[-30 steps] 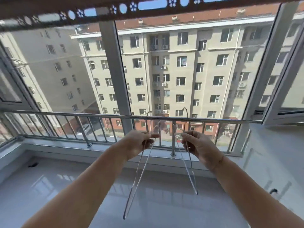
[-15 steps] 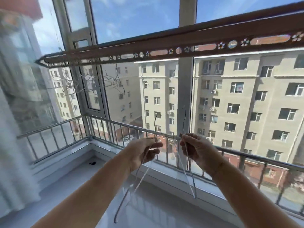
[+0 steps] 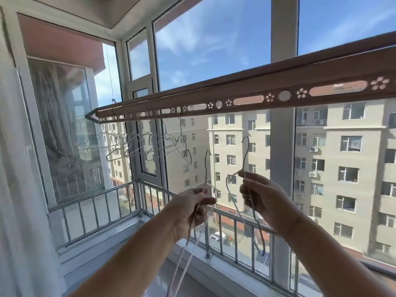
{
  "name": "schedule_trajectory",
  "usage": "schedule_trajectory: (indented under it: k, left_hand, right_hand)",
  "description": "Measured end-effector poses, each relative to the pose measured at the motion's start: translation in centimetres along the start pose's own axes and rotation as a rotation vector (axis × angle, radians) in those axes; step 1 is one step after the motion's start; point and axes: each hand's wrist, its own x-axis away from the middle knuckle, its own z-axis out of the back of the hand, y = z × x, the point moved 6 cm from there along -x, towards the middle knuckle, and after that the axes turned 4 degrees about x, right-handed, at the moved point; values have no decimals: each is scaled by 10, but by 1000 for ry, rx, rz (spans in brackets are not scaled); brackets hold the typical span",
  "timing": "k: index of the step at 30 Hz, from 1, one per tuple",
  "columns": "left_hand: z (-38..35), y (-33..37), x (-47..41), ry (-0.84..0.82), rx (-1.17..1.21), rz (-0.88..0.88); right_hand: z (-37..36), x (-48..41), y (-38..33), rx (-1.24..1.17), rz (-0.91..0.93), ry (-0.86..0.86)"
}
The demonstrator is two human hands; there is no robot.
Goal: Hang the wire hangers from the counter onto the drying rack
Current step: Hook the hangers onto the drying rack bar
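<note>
Gripping one thin grey wire hanger (image 3: 206, 168) in left hand (image 3: 192, 209), second wire hanger (image 3: 244, 165) in right hand (image 3: 263, 198). Light, bendy. Best held under the hook (image 3: 248, 144).

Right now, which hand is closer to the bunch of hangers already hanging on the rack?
Left. The left hand, gripping a hanger, is below and just right of the hanging bunch; the right hand, gripping another hanger, is farther right.
</note>
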Motion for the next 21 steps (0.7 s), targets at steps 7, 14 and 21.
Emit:
schedule_trajectory:
  k: [7, 14, 21]
  left_hand:
    - [-15, 48, -77, 8, 91, -118]
    - [-15, 95, -134, -48, 111, -149]
    - [0, 131, -182, -41, 144, -197]
  right_hand:
    - [3, -84, -26, 92, 68, -33]
    - [-5, -143, -55, 240, 138, 23]
    - [-19, -178, -61, 335, 191, 78]
